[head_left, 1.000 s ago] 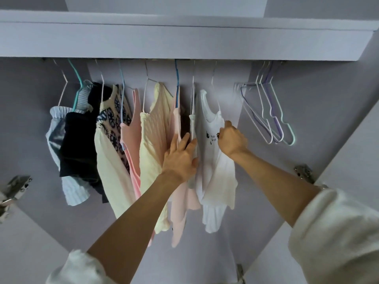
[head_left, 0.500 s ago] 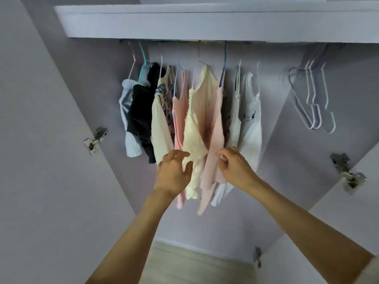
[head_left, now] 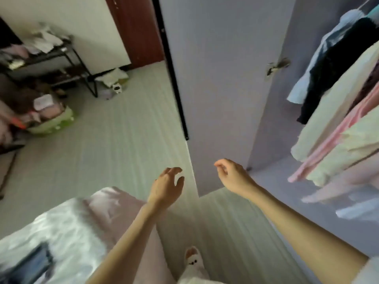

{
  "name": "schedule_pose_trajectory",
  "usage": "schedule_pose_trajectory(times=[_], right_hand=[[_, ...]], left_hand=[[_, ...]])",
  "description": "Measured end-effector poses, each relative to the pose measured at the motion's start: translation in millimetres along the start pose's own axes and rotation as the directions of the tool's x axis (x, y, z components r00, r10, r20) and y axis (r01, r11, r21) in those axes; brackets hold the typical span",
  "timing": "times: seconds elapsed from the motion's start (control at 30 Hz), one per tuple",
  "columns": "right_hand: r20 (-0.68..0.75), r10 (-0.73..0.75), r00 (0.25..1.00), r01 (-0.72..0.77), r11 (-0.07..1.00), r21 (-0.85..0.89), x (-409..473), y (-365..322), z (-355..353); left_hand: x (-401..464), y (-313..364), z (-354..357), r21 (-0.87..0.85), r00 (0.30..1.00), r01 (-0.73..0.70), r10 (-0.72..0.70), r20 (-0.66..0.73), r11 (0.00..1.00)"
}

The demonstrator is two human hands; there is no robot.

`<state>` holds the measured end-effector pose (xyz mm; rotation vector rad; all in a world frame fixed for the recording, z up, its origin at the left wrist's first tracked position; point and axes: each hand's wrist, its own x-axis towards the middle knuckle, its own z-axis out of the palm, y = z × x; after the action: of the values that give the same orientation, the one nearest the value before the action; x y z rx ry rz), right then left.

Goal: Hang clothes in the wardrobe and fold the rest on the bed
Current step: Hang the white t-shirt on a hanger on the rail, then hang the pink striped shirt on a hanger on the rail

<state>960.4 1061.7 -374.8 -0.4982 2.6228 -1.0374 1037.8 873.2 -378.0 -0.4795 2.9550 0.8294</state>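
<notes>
Off the clothes [head_left: 336, 111], both hands free

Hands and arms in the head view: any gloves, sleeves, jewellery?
Both the left hand and the right hand are bare: no gloves, and no rings, watch or bracelet can be made out. The forearms are uncovered too. A white sleeve edge shows at the right arm's upper end, in the bottom right corner.

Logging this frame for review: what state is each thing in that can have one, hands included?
left hand: open, fingers loosely curled, holding nothing
right hand: open, fingers loosely curled, holding nothing
wardrobe door: swung open
hanging clothes: hung inside the wardrobe, blurred
bed: covered in light bedding, a dark blue item lying on it
</notes>
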Motion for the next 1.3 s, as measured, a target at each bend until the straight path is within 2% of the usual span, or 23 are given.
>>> schedule_pose_trajectory(times=[0.13, 0.27, 0.4, 0.53, 0.7, 0.87, 0.97, 1.1, 1.17, 1.2, 1.23, 1.3], right_hand=[[0.238, -0.198, 0.951, 0.202, 0.979, 0.005, 18, -78, 73], [0.443, -0.324, 0.836, 0.353, 0.936, 0.018, 23, -156, 159], [0.602, -0.365, 0.710, 0.432, 0.901, 0.038, 12, -218, 235], [0.698, -0.367, 0.615, 0.491, 0.871, 0.025, 6, -274, 313], [0.814, -0.306, 0.494, 0.510, 0.860, 0.014, -15, -315, 412], [0.886, -0.207, 0.415, 0.499, 0.866, -0.032, -34, -332, 488], [0.905, -0.160, 0.395, 0.462, 0.886, -0.045, -39, -338, 525], [0.907, -0.133, 0.399, 0.432, 0.900, -0.058, -41, -343, 559], [0.909, -0.121, 0.400, 0.429, 0.900, -0.069, -40, -341, 574], [0.908, -0.121, 0.400, 0.427, 0.902, -0.068, -39, -341, 579], [0.909, -0.118, 0.399, 0.421, 0.905, -0.067, -39, -340, 585], [0.907, -0.090, 0.412, 0.362, 0.929, -0.072, -42, -345, 597]], left_hand=[[-57, -97, -53, 0.002, 0.961, 0.249, -0.246, -0.129, 0.969], [-117, -180, -94, -0.084, 0.843, 0.446, -0.450, -0.294, 0.891], [-161, -255, -111, -0.164, 0.728, 0.579, -0.597, -0.337, 0.799], [-199, -338, -115, -0.334, 0.555, 0.685, -0.761, -0.336, 0.647], [-263, -438, -86, -0.562, 0.273, 0.764, -0.948, -0.164, 0.317], [-311, -512, -54, -0.672, -0.027, 0.740, -1.000, -0.012, -0.012], [-323, -560, -38, -0.735, -0.132, 0.663, -0.989, 0.070, -0.141], [-329, -618, -23, -0.908, -0.212, 0.337, -0.960, 0.184, -0.248], [-323, -629, -22, -0.922, -0.234, 0.310, -0.958, 0.165, -0.234], [-316, -628, -28, -0.917, -0.224, 0.356, -0.969, 0.103, -0.180], [-308, -623, -34, -0.899, -0.164, 0.430, -0.986, 0.014, -0.085], [-292, -603, -46, -0.828, 0.058, 0.532, -0.984, -0.169, 0.174]])
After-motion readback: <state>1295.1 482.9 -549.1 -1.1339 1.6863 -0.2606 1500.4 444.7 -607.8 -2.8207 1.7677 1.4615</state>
